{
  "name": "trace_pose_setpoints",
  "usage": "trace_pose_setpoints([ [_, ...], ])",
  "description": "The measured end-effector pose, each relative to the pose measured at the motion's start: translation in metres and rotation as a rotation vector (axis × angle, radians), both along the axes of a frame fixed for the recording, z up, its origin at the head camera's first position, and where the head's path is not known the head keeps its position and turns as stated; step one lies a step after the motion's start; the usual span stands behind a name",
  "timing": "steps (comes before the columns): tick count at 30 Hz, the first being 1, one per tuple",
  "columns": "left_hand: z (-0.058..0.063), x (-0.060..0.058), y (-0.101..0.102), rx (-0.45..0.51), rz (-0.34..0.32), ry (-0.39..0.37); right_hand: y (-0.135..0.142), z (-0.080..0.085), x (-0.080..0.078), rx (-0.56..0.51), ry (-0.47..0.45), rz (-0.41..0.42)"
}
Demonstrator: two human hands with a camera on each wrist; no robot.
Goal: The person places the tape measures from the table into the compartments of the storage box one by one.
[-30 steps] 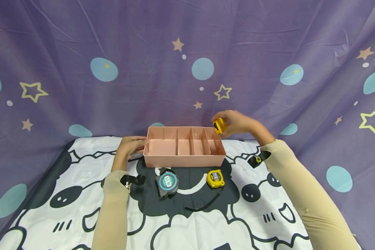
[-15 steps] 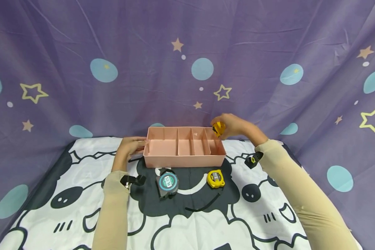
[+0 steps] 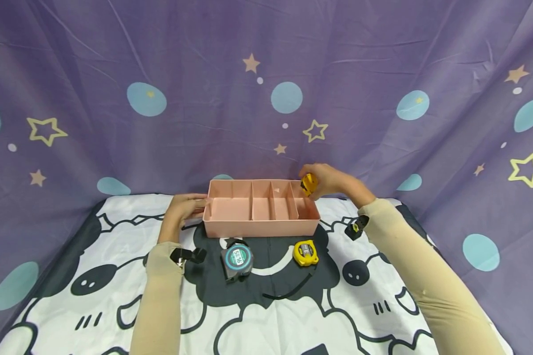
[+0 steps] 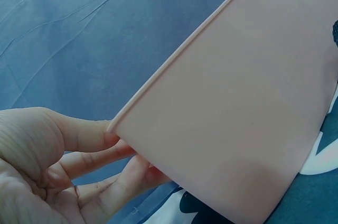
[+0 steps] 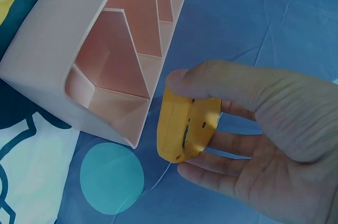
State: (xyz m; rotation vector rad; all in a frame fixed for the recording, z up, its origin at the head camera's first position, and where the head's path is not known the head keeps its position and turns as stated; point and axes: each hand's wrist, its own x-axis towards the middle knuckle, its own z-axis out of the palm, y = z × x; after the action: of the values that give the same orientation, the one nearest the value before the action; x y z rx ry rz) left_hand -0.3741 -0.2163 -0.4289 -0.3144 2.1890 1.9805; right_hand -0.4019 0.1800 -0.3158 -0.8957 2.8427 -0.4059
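My right hand (image 3: 329, 178) grips a small yellow tape measure (image 5: 187, 123) between thumb and fingers. In the head view it overlaps the back right corner of a pink divided box (image 3: 262, 228); the right wrist view shows it beside the box's outer corner. My left hand (image 3: 184, 209) holds the box by its left end, with the thumb at the rim (image 4: 182, 44) and the other fingers against the end wall. A grey tape measure (image 3: 237, 260) with a blue ring lies in front of the box, and a second yellow tape measure (image 3: 306, 253) lies to its right.
The box stands near the cloth's back edge, with one wide compartment at left and narrower ones at right. A white and black cartoon cloth (image 3: 288, 330) covers the table. Behind it hangs a purple curtain (image 3: 204, 98) with stars and dots.
My right hand has lowered slightly with the yellow tape measure, which has tilted as the wrist turned. My left hand, the box and the tape measures on the cloth stay put.
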Motion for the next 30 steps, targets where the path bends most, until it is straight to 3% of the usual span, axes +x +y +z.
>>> trace_pose_setpoints([
  [15, -0.002, -0.001, -0.002, -0.005, -0.019, 0.024, -0.004, -0.010, -0.001, 0.040, -0.002, 0.021],
  [30, -0.003, -0.002, 0.000, -0.083, 0.025, -0.015, -0.008, -0.018, -0.001, 0.073, -0.054, 0.075],
])
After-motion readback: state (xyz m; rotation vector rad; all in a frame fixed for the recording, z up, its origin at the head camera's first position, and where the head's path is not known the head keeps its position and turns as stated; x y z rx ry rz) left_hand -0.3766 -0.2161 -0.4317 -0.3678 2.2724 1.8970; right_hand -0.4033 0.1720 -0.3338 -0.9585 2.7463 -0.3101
